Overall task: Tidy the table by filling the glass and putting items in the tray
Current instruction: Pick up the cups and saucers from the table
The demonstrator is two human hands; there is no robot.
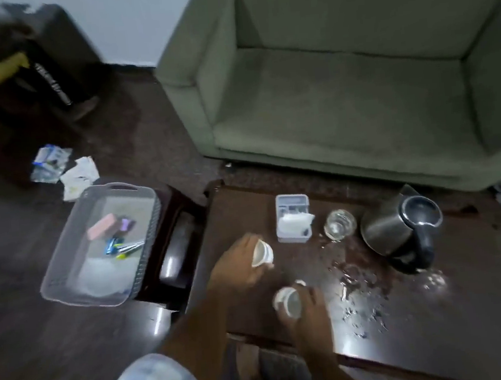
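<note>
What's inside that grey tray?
The tray holds a pink block, something purple, a few pens or markers, and something white at the near end. Anything lying under that white thing is hidden, and blur stops me naming the items more exactly.

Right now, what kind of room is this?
Probably a living room or lounge: a green upholstered armchair faces a low dark wooden coffee table holding a steel electric kettle and a clear drinking glass.
</note>
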